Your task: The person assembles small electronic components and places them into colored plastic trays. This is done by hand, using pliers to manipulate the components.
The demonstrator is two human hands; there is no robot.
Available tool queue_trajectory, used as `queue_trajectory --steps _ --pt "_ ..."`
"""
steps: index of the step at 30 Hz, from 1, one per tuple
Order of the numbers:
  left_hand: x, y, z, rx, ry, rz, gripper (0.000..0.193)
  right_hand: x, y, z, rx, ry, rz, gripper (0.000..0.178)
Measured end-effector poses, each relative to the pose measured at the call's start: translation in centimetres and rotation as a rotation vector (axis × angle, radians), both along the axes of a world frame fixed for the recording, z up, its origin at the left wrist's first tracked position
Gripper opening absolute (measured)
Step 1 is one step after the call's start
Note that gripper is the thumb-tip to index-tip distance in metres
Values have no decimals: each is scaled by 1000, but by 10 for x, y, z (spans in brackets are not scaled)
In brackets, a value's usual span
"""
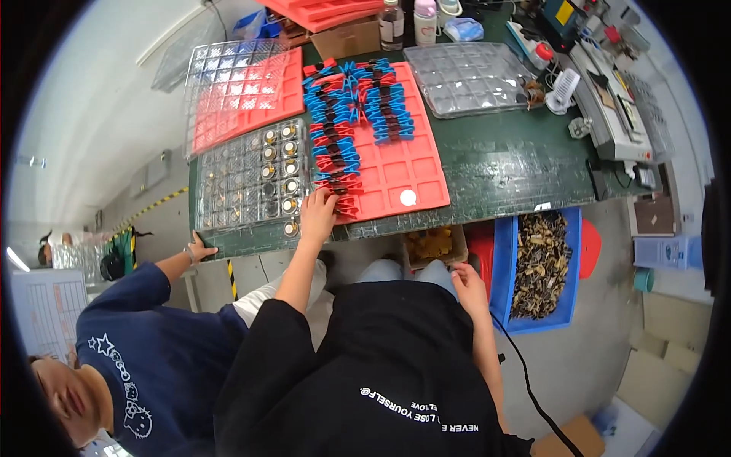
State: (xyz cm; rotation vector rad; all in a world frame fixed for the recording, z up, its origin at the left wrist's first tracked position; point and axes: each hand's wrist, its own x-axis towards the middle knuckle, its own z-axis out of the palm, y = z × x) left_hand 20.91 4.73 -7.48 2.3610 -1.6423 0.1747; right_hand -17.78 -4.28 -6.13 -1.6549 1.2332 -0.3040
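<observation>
My left hand [318, 217] is at the near left edge of a red compartment tray [392, 169], its fingers bent around the end of a red clip [346, 206]; the exact grip is partly hidden. Blue and red spring clips [331, 126] with black middles stand in columns over the tray's left and far part. A white disc [408, 198] lies in a near compartment. Left of my hand, a clear plastic tray [228, 179] holds small round white-topped parts [290, 186]. My right hand [468, 286] hangs beside my thigh, loosely open and holding nothing.
Another person's hand [202, 247] rests on the table's near left corner. Farther back are stacked red trays [285, 84] and clear trays [472, 76]. A machine [609, 99] stands at the right. Below the edge, a blue bin [505, 305] holds many small dark-and-gold pieces.
</observation>
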Motion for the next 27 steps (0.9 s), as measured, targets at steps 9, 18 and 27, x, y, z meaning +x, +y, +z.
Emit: queue_trajectory --steps 9,18,27 --pt "-44 -5 29 -22 543 14 36 71 -9 42 -39 -61 358 28" --pt "-163 -18 49 -197 1430 10 45 122 -43 109 -203 -293 328 29" --pt "-199 -27 51 -145 1740 105 42 96 -56 103 -375 -155 304 30"
